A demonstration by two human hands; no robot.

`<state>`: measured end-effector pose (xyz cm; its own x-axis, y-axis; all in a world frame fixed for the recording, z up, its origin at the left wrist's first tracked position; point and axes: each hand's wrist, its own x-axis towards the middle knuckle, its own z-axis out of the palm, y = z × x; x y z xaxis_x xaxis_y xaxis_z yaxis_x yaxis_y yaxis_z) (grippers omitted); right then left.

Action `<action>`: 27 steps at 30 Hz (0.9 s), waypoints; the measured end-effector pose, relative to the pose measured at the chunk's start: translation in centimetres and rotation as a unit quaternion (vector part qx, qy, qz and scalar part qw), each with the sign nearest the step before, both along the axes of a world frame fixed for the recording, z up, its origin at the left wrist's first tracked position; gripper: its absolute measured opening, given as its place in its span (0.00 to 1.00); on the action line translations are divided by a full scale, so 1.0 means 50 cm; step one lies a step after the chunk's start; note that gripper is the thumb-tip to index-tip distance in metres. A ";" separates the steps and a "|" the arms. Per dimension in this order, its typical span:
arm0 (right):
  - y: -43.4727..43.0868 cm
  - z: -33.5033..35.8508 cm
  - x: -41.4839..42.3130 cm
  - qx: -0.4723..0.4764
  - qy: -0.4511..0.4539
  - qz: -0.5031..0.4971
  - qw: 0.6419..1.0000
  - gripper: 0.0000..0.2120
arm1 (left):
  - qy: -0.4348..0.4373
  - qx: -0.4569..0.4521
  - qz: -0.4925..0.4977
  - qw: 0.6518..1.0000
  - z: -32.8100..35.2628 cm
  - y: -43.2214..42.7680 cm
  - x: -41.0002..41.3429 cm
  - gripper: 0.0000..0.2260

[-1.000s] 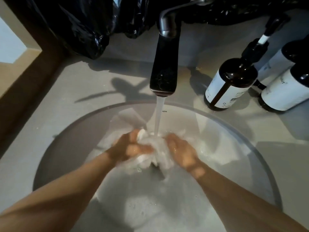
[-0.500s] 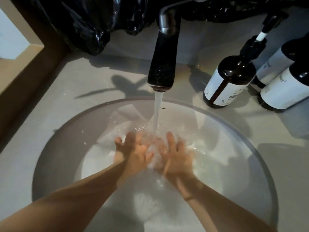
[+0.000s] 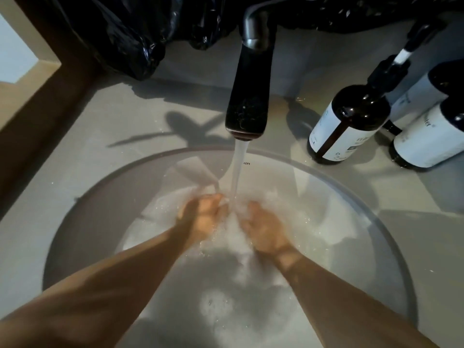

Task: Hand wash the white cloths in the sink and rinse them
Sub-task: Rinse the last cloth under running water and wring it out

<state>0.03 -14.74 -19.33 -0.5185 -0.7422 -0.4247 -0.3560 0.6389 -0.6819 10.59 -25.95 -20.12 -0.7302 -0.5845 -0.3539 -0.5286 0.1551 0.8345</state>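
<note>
In the round white sink (image 3: 88, 234), foamy water covers a wet white cloth (image 3: 233, 228) bunched under the running stream (image 3: 238, 172). My left hand (image 3: 203, 218) grips the cloth's left side with curled fingers. On the other side of the bunch my right hand (image 3: 266, 233) holds it, fingers bent down into the water. Both hands sit just below the black faucet (image 3: 248, 96). Most of the cloth is hidden by foam and my hands. A pale flap (image 3: 194, 173) lies against the back wall of the basin; whether it is cloth is unclear.
Dark pump bottles with white labels (image 3: 349, 126) (image 3: 431, 136) stand on the grey counter (image 3: 113, 126) at the right. Black plastic bags (image 3: 125, 33) sit behind the faucet. A wooden frame (image 3: 37, 101) borders the counter's left side.
One second ago my hands held the cloth bunched above the water. Half a second ago they pressed it down with straight fingers. Now the fingers curl around it again.
</note>
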 end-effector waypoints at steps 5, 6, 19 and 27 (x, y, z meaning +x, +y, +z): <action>0.033 0.049 -0.058 -0.003 -0.021 -0.044 0.999 0.13 | -0.143 -0.186 -0.082 0.969 0.041 -0.018 0.033 0.17; 0.040 0.054 -0.070 0.021 0.004 -0.047 0.999 0.12 | -0.141 -0.192 -0.050 0.970 0.050 -0.019 0.036 0.17; 0.114 0.186 -0.015 0.115 0.169 0.052 0.977 0.10 | -0.033 -0.136 -0.020 0.990 0.204 0.003 0.083 0.06; 0.153 0.387 -0.019 -0.191 0.268 0.054 0.943 0.04 | 0.144 -0.166 0.003 0.976 0.432 0.027 0.130 0.06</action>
